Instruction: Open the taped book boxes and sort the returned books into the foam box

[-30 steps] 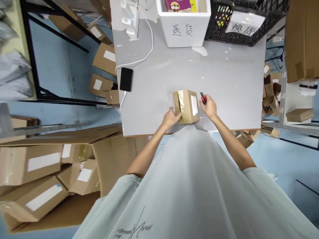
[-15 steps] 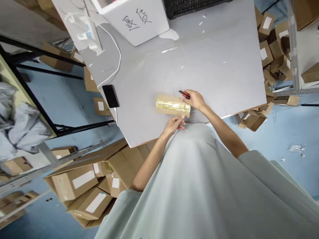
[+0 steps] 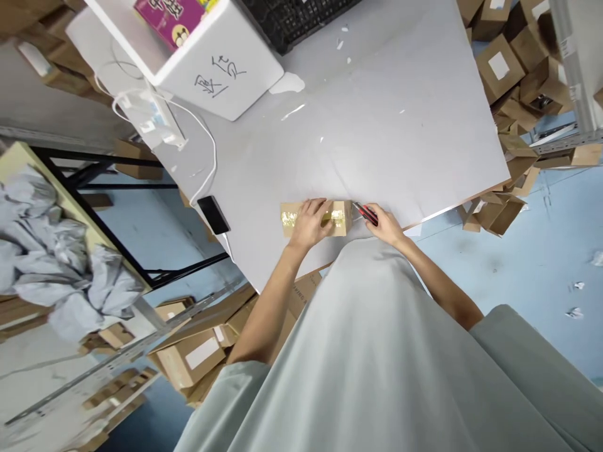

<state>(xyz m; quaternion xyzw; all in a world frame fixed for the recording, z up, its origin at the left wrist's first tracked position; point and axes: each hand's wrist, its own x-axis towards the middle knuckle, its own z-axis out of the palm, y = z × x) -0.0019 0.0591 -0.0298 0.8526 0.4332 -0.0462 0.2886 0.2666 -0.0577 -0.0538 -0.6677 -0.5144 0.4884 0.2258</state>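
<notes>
A small cardboard box point(image 3: 339, 213) with shiny yellowish tape along its top lies near the table's front edge. Across its top rests my left hand point(image 3: 309, 223), fingers and thumb gripping it and covering its middle. My right hand point(image 3: 385, 225) is closed round a red and black utility knife point(image 3: 366, 213) just right of the box. The knife's tip points up and left, close to the box's right end; whether it touches the cardboard I cannot tell.
On the grey table point(image 3: 377, 125) are a black phone point(image 3: 213, 215) on a white cable, a power strip point(image 3: 162, 116), a white foam box point(image 3: 221, 78) and a black crate point(image 3: 301, 19). Cardboard boxes point(image 3: 499, 66) pile up at right; a large carton point(image 3: 198, 351) stands lower left.
My left hand has moved from the box's near edge onto its top. My right hand, with the knife, has shifted from the top right corner to beside the right end.
</notes>
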